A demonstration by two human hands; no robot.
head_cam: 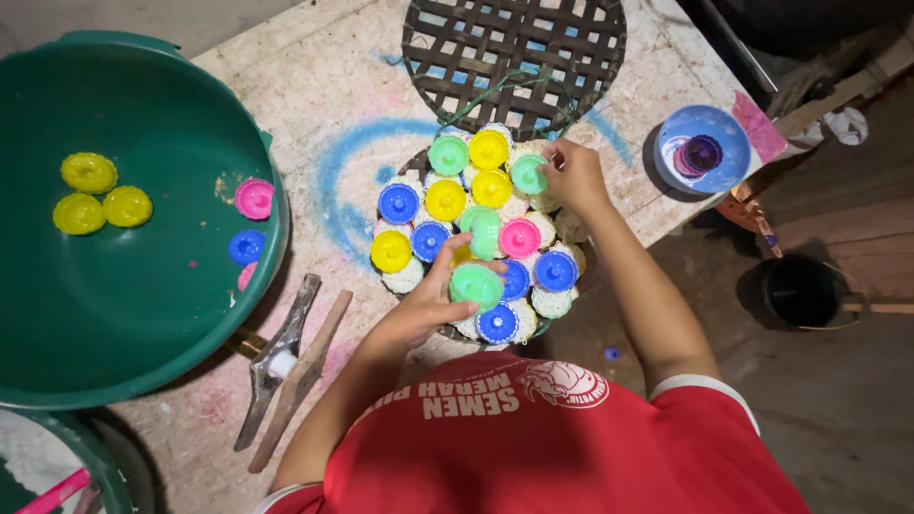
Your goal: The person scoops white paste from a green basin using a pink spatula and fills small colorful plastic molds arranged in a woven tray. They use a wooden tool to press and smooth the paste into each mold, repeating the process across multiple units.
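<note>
Left hand (424,309), near: fingers pinch green mould (476,284). Right hand (574,176), far: fingers grip green mould (528,174). Moulds likely light, stiff plastic; take by rim. Tray (447,333) beneath.

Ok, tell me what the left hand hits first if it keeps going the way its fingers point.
Probably the blue mould just beyond the green mould that the left hand grips; depth is hard to judge from above.

The little fluted moulds (446,200) look like glossy, smooth plastic, and the green one (475,284) in the left hand (426,309) has the same shine. At 9 o'clock, the big green basin (143,314) is smooth plastic too. The tabletop (324,86) is rough, matt chipboard with chalky paint stains. At 12 o'clock, the woven tray (514,48) looks like dull split bamboo.
</note>
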